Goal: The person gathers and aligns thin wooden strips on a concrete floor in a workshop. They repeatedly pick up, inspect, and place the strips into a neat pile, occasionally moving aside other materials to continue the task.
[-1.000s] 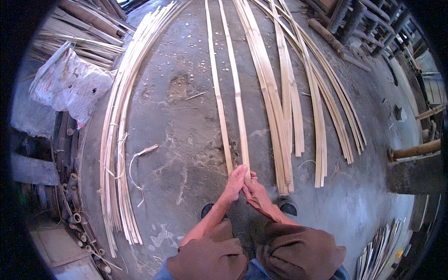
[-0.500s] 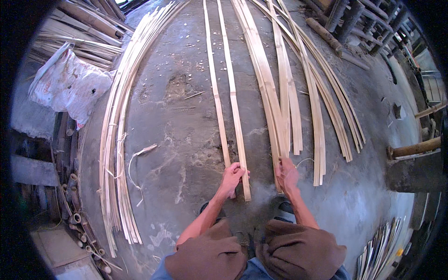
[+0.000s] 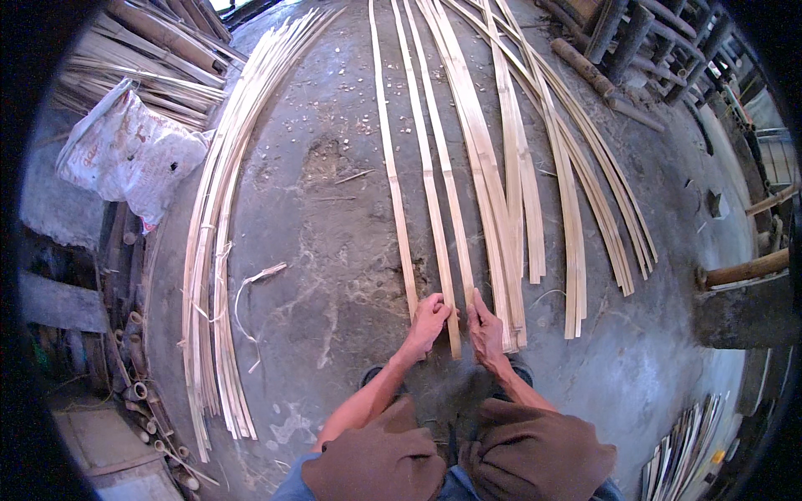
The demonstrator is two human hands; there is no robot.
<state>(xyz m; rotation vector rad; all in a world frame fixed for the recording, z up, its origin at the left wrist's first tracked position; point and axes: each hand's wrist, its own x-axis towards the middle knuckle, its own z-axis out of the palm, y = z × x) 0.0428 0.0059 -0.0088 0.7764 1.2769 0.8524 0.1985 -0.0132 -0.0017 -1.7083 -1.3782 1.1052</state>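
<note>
1. Two hands: one left hand [image 3: 428, 326], one right hand [image 3: 484, 331].
2. Three single wooden strips [image 3: 435, 225] at the hands.
3. Strips to their right [image 3: 490, 225]: many, overlapping too closely to count.
4. One long bundle of strips [image 3: 219, 167] on the left.
5. One bunch of short strips [image 3: 681, 455] at lower right.
6. One whitish sack [image 3: 129, 150].
7. One curled shaving [image 3: 238, 305].
8. Two dark shoes [image 3: 521, 370].

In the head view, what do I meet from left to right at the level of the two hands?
Tied bamboo-strip bundle, thin curled strip, left hand, bamboo strip end, right hand, narrow bamboo-strip group.
</note>
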